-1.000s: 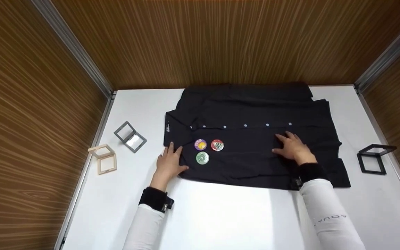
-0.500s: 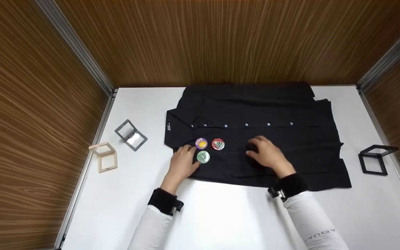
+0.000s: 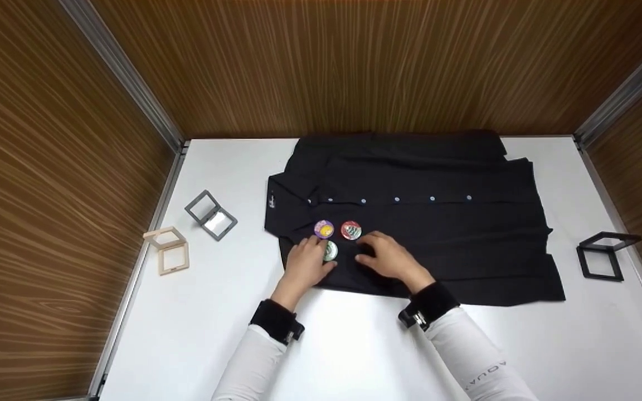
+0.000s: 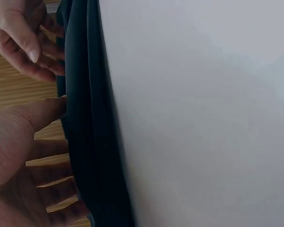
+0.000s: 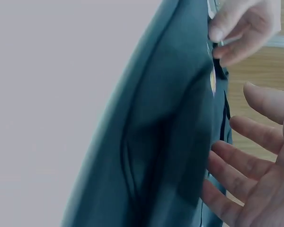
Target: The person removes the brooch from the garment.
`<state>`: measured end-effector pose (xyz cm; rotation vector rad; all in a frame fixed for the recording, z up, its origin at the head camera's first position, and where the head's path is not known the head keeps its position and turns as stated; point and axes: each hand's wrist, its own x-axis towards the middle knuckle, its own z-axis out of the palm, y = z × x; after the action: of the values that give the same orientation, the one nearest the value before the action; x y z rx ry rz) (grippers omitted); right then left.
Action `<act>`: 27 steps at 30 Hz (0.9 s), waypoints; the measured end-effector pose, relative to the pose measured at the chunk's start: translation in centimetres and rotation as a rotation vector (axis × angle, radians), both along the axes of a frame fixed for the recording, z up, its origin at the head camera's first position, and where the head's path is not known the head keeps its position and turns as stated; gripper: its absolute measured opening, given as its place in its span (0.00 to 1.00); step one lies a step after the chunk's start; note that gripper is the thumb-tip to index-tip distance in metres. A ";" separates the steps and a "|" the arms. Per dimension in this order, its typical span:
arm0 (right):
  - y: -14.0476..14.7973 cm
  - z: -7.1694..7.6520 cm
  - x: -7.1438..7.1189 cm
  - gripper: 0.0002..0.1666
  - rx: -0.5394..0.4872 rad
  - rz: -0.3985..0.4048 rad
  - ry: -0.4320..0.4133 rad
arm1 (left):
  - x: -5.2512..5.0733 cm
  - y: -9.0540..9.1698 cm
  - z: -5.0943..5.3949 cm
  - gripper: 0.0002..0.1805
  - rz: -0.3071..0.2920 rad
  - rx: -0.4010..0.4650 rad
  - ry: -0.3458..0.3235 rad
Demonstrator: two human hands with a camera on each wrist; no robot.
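Note:
A black button-up shirt [image 3: 443, 239] lies flat, its collar [image 3: 287, 206] to the left. Three round button badges rest on its front. The purple badge [image 3: 324, 229] and the red tree badge [image 3: 351, 230] sit side by side; the green badge [image 3: 330, 251] is just below. My left hand [image 3: 305, 264] is over the green badge's left side, partly covering it, thumb apart from the fingers. Just right of the badges, my right hand [image 3: 390, 257] has its fingertips near the red one. The right wrist view shows my right hand [image 5: 260, 156] with spread, relaxed fingers.
On the white table [image 3: 354, 345], a grey folding frame [image 3: 211, 215] and a beige one [image 3: 170, 250] stand at the left. A black folding frame [image 3: 605, 256] is at the right. Wood-grain walls [image 3: 354, 67] enclose the back and both sides.
My right hand has moved left across the shirt, from near the lower buttons to beside the badges. My left hand has shifted right from the collar edge onto the green badge.

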<state>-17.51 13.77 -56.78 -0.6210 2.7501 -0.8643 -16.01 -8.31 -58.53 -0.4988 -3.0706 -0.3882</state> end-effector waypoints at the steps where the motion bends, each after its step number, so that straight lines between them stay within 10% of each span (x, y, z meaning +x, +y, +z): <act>1: -0.3 -0.1 0.0 0.23 0.002 0.002 -0.008 | -0.1 0.1 -0.1 0.30 0.001 -0.005 -0.001; 13: -2.5 -1.4 -0.2 0.19 -0.029 0.062 0.016 | -0.8 1.1 -0.5 0.21 0.036 -0.031 0.070; 27: -2.7 -1.5 0.4 0.18 0.000 0.072 0.050 | -0.7 0.2 -0.2 0.08 0.010 0.160 0.068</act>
<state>-17.13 11.04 -58.26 -0.7461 2.7526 -0.8442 -16.66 -8.13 -58.71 -0.4800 -2.9439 -0.5983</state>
